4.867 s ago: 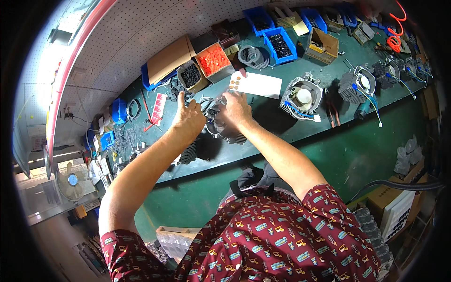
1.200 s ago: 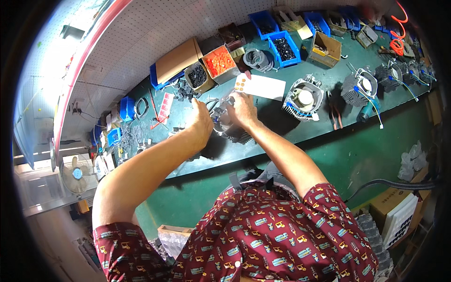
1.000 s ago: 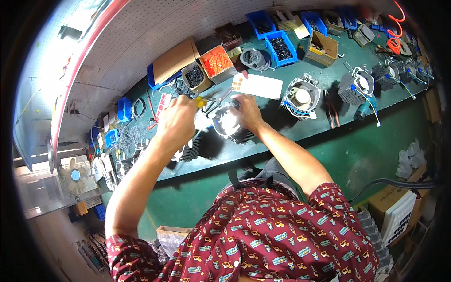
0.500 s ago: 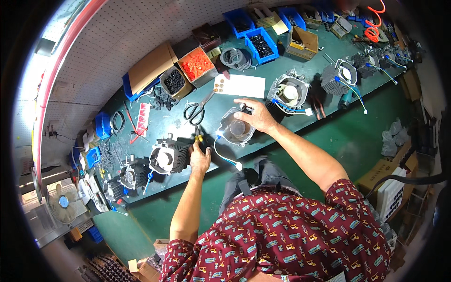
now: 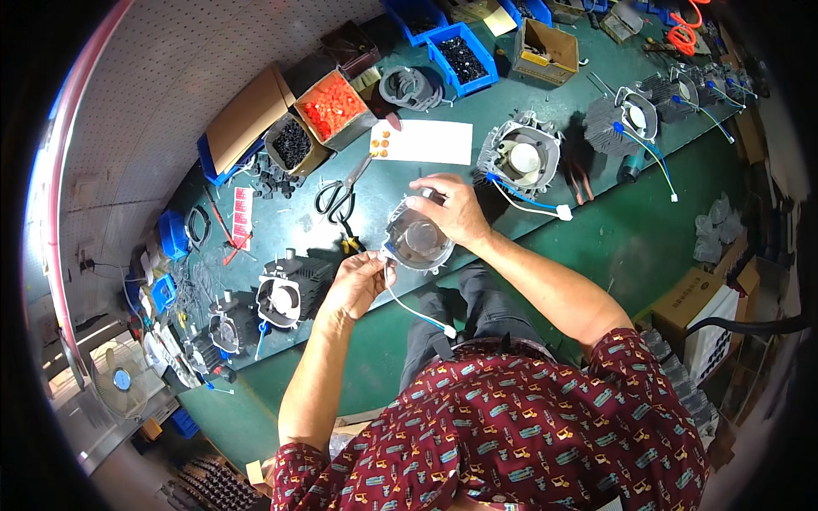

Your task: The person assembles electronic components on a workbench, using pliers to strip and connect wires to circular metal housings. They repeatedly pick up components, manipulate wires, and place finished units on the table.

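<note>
In front of me is a grey metal motor housing [image 5: 419,243] with a round part in its open middle. My right hand [image 5: 454,209] grips its upper right rim, thumb reaching inside. At its left edge my left hand [image 5: 359,281] pinches the cable [image 5: 394,295] where it leaves the housing. That cable hangs past the table edge and ends in a white connector [image 5: 450,331]. Black-handled scissors [image 5: 336,204] lie beyond my left hand, beside a yellow-handled tool [image 5: 350,244]. The left fingertips partly hide the cable's root.
Similar housings stand left [image 5: 285,294] and right [image 5: 523,160] on the green table. Behind are a white sheet [image 5: 434,141] with orange-brown discs, a box of orange pieces [image 5: 334,106], a blue bin of black parts [image 5: 463,64] and pliers [image 5: 581,180] with red handles.
My left hand has moved from beside the yellow-handled tool to the housing and now pinches the cable. The right hand keeps its hold on the rim. The cable's connector end has swung lower.
</note>
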Demonstrator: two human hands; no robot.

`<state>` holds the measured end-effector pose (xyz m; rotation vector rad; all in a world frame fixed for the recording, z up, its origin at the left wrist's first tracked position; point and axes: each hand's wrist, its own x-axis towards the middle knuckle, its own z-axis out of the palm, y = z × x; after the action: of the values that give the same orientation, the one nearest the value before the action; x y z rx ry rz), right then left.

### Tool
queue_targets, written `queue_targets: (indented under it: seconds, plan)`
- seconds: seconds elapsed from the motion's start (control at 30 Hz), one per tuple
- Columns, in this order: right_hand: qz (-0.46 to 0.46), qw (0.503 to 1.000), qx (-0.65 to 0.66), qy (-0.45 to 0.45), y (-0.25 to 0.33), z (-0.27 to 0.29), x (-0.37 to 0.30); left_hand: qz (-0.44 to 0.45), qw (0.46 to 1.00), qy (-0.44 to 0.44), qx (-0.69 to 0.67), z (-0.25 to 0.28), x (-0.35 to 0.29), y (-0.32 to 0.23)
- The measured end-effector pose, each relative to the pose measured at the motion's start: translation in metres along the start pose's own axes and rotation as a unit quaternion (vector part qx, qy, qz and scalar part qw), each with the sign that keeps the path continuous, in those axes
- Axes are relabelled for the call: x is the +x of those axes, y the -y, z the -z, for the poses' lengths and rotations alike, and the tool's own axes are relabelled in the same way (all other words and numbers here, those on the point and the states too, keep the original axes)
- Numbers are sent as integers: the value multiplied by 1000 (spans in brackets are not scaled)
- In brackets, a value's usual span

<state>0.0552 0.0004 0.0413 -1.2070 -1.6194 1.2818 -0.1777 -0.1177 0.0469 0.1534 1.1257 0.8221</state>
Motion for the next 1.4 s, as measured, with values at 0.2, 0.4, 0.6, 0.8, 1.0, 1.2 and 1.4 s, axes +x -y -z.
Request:
queue_targets:
  seconds: [0.2,0.4,0.6,0.8,1.0,1.2,1.4]
  plan:
    - [20,999,-33,-18,-9,0,3,-217,970,-17,107,-7,9,32]
    - [56,996,-39,-49,-7,-4,2,-367,821,-116,421,2,14,41]
    - [51,996,-51,-56,-6,-7,2,-448,691,-171,541,-7,9,28]
    - [31,996,-60,-62,-5,-6,1,-355,817,-201,407,-16,3,37]
    - [48,996,-35,-73,-7,-15,2,-188,967,-145,91,-14,3,19]
    - [97,991,-73,-53,-2,-26,5,-35,990,-94,-97,8,-4,16]
    - [113,990,-80,28,3,-36,25,-16,978,-103,-181,6,-10,21]
